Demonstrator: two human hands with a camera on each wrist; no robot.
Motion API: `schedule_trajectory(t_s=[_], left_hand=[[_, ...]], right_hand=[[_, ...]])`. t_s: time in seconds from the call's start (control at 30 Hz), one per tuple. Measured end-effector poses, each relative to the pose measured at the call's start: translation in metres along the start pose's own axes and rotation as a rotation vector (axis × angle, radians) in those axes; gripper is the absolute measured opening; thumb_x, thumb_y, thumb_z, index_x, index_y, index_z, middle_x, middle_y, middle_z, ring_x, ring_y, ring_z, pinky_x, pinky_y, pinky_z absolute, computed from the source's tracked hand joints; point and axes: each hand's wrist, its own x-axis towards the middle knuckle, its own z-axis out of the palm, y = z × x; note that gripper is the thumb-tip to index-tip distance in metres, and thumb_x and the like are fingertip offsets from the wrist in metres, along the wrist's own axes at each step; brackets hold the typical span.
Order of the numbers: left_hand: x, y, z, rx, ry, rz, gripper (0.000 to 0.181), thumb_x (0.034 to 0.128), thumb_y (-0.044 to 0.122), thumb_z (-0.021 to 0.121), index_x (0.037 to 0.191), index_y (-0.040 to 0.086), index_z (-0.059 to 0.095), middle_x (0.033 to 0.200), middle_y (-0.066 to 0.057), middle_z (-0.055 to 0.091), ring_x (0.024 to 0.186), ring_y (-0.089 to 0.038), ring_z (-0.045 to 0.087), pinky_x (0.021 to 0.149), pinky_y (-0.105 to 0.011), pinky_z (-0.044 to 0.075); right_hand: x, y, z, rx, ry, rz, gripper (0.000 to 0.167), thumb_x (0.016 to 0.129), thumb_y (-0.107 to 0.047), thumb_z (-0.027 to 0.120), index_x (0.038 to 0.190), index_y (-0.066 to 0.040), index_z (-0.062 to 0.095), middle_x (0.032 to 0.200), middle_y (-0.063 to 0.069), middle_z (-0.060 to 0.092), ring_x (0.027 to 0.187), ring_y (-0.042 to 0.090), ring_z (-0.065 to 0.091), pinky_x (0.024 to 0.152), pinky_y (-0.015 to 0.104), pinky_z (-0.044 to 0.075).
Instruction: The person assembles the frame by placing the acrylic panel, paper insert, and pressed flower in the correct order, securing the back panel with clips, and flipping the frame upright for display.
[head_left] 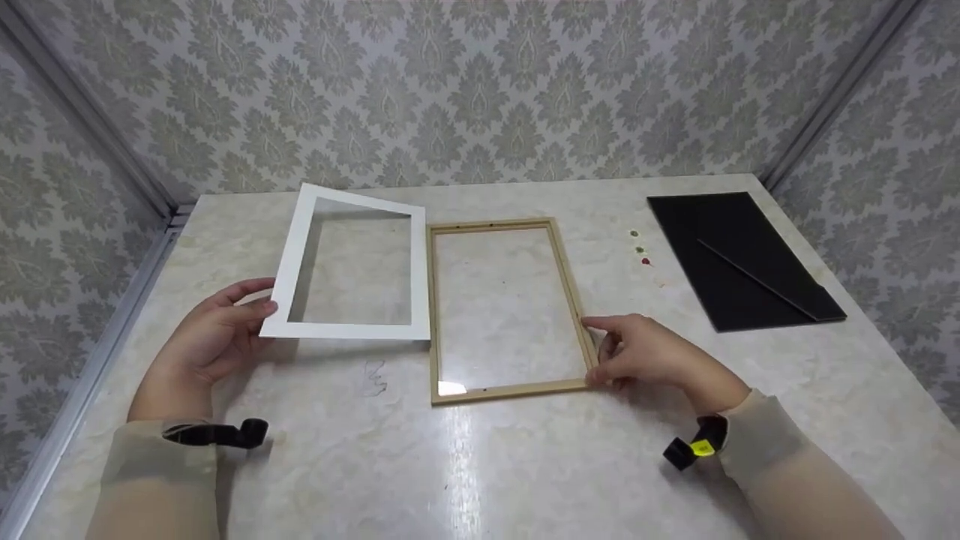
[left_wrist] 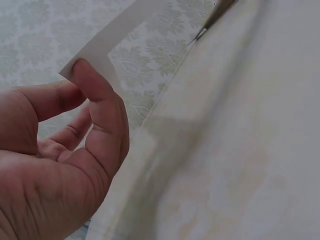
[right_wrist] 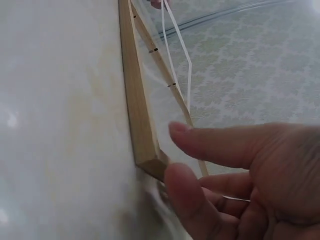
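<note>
Apparently, to hold it tilted by its edge, I have the left hand [head_left: 214,330] pinching one white mat [head_left: 345,330] near its lower left corner, beside one wooden frame [head_left: 510,391] lying on the table [head_left: 540,465]. The right hand's [head_left: 637,352] thumb and forefinger sit well spread against the frame's right bar, probably steadying it. Farther right I count one black board [head_left: 739,232] and four small bits [head_left: 646,262].
</note>
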Motion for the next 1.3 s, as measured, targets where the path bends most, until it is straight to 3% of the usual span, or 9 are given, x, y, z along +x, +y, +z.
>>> schedule_trajectory(t_s=[0.17, 0.43, 0.57, 0.93, 1.1, 1.3], left_hand=[[0.002, -0.002, -0.001, -0.026, -0.015, 0.05, 0.027, 0.1106, 0.003, 0.07, 0.128, 0.023, 0.076, 0.114, 0.002, 0.085, 0.101, -0.017, 0.085, 0.08, -0.03, 0.068], [0.006, -0.002, 0.011, -0.071, -0.056, 0.093, 0.029, 0.1124, 0.001, 0.065, 0.13, 0.022, 0.076, 0.117, -0.001, 0.084, 0.099, -0.016, 0.084, 0.081, -0.031, 0.068], [0.008, -0.006, 0.031, -0.056, -0.061, 0.084, 0.03, 0.1127, 0.001, 0.064, 0.132, 0.023, 0.075, 0.118, 0.0, 0.083, 0.1, -0.016, 0.085, 0.082, -0.031, 0.069], [0.004, -0.026, 0.11, 0.015, -0.084, 0.019, 0.043, 0.1103, 0.003, 0.069, 0.151, 0.013, 0.06, 0.117, 0.001, 0.084, 0.101, -0.014, 0.084, 0.085, -0.03, 0.068], [-0.002, -0.036, 0.131, 0.037, -0.087, 0.0, 0.053, 0.1103, 0.001, 0.067, 0.161, 0.008, 0.05, 0.114, 0.002, 0.082, 0.095, -0.012, 0.083, 0.083, -0.029, 0.069], [-0.004, -0.047, 0.147, 0.034, -0.118, -0.028, 0.057, 0.1094, -0.001, 0.066, 0.163, 0.005, 0.047, 0.117, -0.001, 0.078, 0.094, -0.014, 0.082, 0.081, -0.029, 0.069]], right_hand=[[-0.003, -0.003, -0.002, -0.068, -0.034, 0.015, 0.111, 0.085, -0.007, 0.095, 0.177, -0.003, 0.033, 0.088, 0.006, 0.072, 0.069, 0.014, 0.068, 0.066, 0.03, 0.06], [0.002, 0.003, -0.002, -0.049, -0.002, 0.013, 0.111, 0.085, -0.005, 0.096, 0.177, -0.007, 0.035, 0.086, 0.006, 0.07, 0.066, 0.015, 0.065, 0.062, 0.029, 0.057], [0.003, 0.005, -0.001, -0.049, 0.018, 0.015, 0.11, 0.083, -0.005, 0.097, 0.176, -0.008, 0.038, 0.087, 0.005, 0.07, 0.067, 0.015, 0.062, 0.062, 0.028, 0.053], [0.003, 0.005, 0.001, -0.104, 0.042, -0.016, 0.108, 0.082, -0.009, 0.099, 0.174, -0.008, 0.043, 0.093, 0.003, 0.065, 0.077, 0.015, 0.055, 0.068, 0.027, 0.046], [0.004, 0.003, 0.003, -0.132, 0.053, -0.018, 0.108, 0.081, -0.009, 0.099, 0.174, -0.008, 0.044, 0.092, 0.003, 0.065, 0.078, 0.015, 0.056, 0.07, 0.028, 0.047], [0.005, 0.003, 0.003, -0.146, 0.051, -0.019, 0.108, 0.082, -0.009, 0.098, 0.174, -0.009, 0.043, 0.09, 0.002, 0.065, 0.077, 0.016, 0.055, 0.069, 0.029, 0.047]])
